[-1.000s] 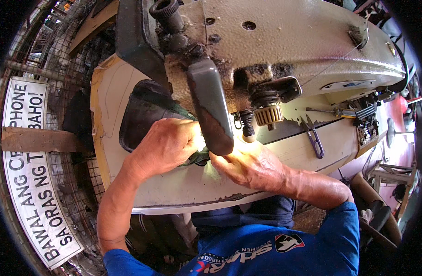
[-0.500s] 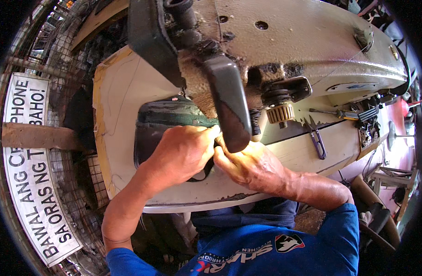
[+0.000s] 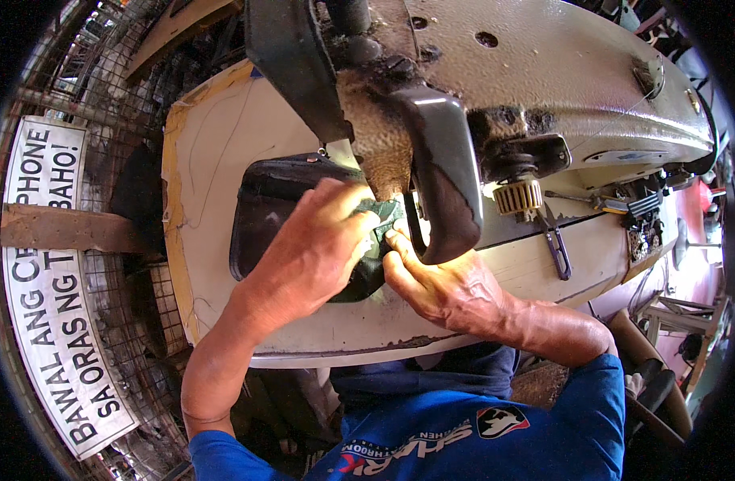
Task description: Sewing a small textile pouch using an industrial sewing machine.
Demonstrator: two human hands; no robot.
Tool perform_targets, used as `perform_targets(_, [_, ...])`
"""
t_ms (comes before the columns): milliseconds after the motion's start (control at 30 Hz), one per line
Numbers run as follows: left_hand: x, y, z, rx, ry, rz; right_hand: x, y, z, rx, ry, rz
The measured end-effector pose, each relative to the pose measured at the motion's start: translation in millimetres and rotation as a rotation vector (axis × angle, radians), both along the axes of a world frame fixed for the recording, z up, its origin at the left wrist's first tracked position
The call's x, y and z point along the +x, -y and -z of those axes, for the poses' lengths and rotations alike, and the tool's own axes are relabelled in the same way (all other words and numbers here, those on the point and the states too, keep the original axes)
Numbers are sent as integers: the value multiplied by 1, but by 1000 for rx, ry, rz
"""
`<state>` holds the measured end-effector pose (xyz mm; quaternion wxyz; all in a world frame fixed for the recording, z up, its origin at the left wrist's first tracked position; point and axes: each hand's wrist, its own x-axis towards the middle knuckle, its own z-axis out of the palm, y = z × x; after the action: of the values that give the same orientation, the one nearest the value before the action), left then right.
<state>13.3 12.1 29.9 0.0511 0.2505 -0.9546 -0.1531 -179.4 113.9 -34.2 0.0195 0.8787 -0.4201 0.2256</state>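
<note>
Left hand [image 3: 311, 248] and right hand [image 3: 443, 284] pinch green fabric [image 3: 381, 220] (dark bag [image 3: 263, 212] attached) close under the sewing machine head [image 3: 431, 160].

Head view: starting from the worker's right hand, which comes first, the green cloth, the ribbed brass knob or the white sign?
1. Green cloth: at the right hand's fingertips, touching.
2. Ribbed brass knob: just above the hand, on the machine.
3. White sign: far left, beyond the table.
</note>
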Motion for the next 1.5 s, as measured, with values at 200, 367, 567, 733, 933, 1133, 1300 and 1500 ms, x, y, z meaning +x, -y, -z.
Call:
perform_targets(200, [1,-6,10,-27,-56,107,3,-1,-1,49,27,21])
perform_targets(367, [1,11,5,224,-98,-28,0,-1,8,12,26,40])
perform_targets(567, [10,20,12,323,-58,-82,0,3,7,0,50,-4])
perform_targets(733, [-3,-8,18,124,-31,14,-1,2,1,36,36,-12])
perform_targets(933, [-2,-25,37,-68,-136,-50,-1,4,-4,133,96,-18])
perform_targets(1133, [-2,-33,46,-181,-171,-84,4,4,0,104,134,-17])
perform_targets(1300, [-6,-36,50,-96,-208,-122,4,7,-3,135,155,-6])
perform_targets(1500, [-12,-35,52,-128,-215,-188,3,10,-1,113,160,39])
